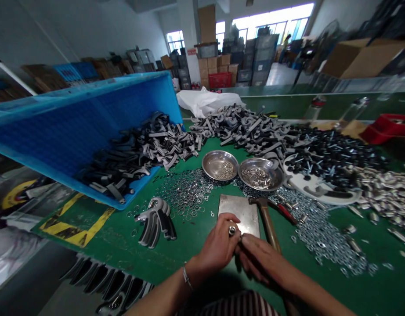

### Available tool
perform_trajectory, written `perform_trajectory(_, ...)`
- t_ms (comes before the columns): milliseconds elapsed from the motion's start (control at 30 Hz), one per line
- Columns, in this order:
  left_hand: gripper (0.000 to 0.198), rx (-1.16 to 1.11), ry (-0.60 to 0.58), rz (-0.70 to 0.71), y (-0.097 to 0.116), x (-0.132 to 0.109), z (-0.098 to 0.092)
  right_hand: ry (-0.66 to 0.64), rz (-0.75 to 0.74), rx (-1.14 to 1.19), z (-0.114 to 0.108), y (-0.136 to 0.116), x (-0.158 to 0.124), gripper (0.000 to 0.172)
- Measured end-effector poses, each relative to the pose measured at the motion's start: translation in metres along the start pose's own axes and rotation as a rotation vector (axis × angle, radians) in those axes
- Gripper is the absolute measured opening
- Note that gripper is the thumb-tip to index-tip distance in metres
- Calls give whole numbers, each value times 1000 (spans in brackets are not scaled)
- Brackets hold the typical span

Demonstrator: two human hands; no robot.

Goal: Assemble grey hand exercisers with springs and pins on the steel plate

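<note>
My left hand [219,243] is closed around a small shiny metal cylinder [232,230], whose round end shows between the fingers. Its fingertips meet those of my right hand [263,259], which are pinched together; whatever they grip is hidden. Both hands are over the near edge of a flat metal plate [238,210]. Just right of the plate lies a hammer [269,221] with a wooden handle. Beyond it is a red-handled tool [287,213].
Two metal bowls [220,152] of small parts stand ahead, with loose rings [189,193] and nuts [324,239] around. A tilted blue crate [67,131] of grey-black handles is at left. More handles [248,125], black knobs [334,149] and metal cylinders [387,188] are heaped across the green table.
</note>
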State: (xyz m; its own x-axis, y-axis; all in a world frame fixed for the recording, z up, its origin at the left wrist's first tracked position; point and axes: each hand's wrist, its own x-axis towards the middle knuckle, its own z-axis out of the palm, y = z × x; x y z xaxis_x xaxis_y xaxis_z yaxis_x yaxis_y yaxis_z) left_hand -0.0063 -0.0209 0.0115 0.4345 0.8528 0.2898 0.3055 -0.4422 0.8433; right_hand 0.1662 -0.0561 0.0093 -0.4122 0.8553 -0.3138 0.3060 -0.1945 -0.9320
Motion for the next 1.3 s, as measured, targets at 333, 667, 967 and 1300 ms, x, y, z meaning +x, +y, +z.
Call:
perform_trajectory(333,9,45,-34,70,-1,4,2,-146,94,347,5,7,0,61)
perform_trajectory(667,8,94,2,153,-5,5,4,26,49,487,14,7,-3,49)
perform_trajectory(967,21,140,20,-246,-8,25,20,469,-291,-704,-18,12,-5,34)
perform_trajectory(1300,23,316,-138,-110,-17,37,19,249,-42,19,-1,29,14,41)
